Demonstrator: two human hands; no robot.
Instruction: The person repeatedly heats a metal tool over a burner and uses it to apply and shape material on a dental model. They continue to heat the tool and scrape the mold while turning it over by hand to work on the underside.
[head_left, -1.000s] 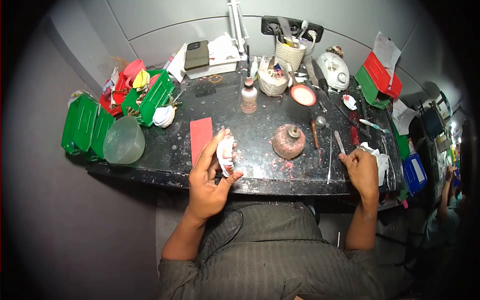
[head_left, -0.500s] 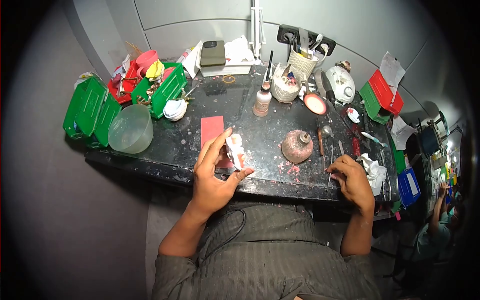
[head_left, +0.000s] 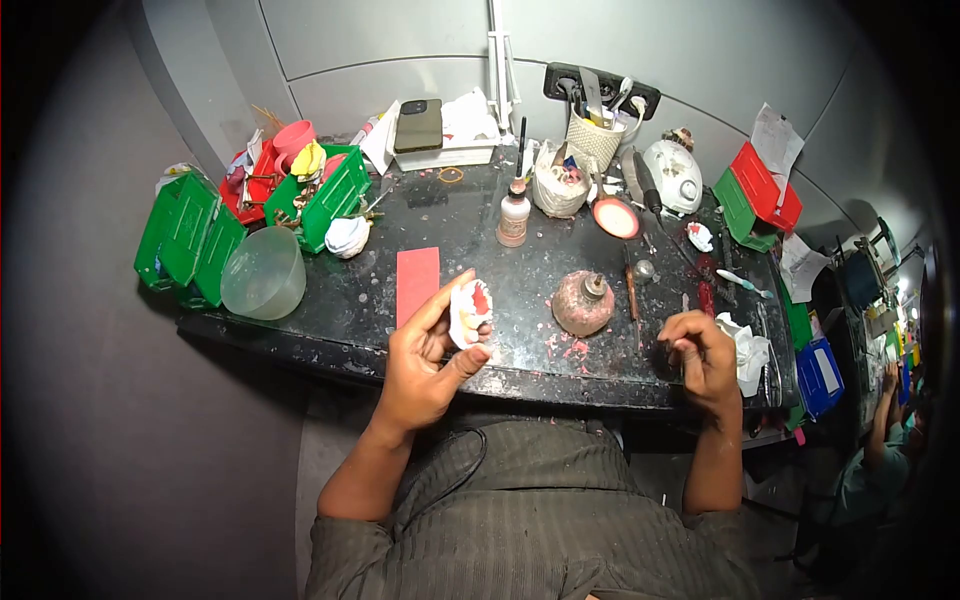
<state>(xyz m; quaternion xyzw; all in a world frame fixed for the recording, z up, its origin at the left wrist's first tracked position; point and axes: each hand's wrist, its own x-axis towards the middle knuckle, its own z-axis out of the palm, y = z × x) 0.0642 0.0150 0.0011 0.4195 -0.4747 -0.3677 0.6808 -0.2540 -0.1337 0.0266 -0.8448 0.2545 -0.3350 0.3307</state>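
In my left hand (head_left: 425, 365), a white dental cast (head_left: 464, 315) with red wax on it is gripped between fingers and thumb, above the front of the black table (head_left: 480, 384). A flat red wax sheet (head_left: 417, 280) lies partly behind that hand. My right hand (head_left: 703, 355) is raised over the table's right front, its fingers curled together; whatever they hold is too small or hidden to make out. Left of it lie a brown-handled tool (head_left: 631, 292) and a round burner (head_left: 583, 304) spotted with pink wax.
Green bins (head_left: 340, 200) and a clear bowl (head_left: 263, 274) stand at the left. Along the back are a phone (head_left: 419, 125), a small bottle (head_left: 513, 215) and a tool basket (head_left: 594, 142). A white machine (head_left: 673, 177) and crumpled tissue (head_left: 745, 355) are right. Another person (head_left: 875, 465) sits far right.
The cast has turned in my left hand, showing more of its red wax. My right hand has lifted and curled up; the thin metal tool by its fingers no longer shows. The view has shifted slightly.
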